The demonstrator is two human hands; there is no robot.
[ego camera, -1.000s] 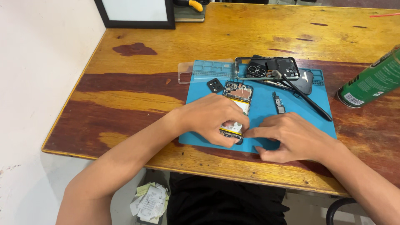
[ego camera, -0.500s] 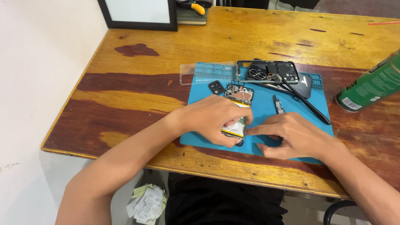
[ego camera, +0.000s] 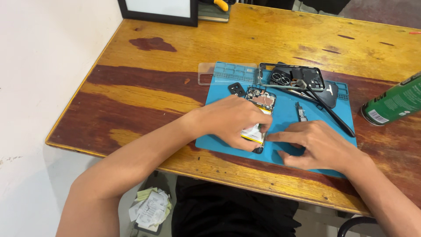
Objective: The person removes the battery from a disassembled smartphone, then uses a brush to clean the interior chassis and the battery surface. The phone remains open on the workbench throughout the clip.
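Worn wooden table [ego camera: 272,39], blue rubber repair mat [ego camera: 285,114] near its front edge, left hand [ego camera: 232,120] curled over opened black smartphone [ego camera: 259,112], long axis running away from the person, right hand [ego camera: 315,145] half-closed, forefinger touching the phone's side

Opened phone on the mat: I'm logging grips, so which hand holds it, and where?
Left hand presses on the opened phone, covering its lower half; right hand touches its lower right edge.

Blue mat [ego camera: 219,140]; green can [ego camera: 393,102]; brown streaked table [ego camera: 144,87].
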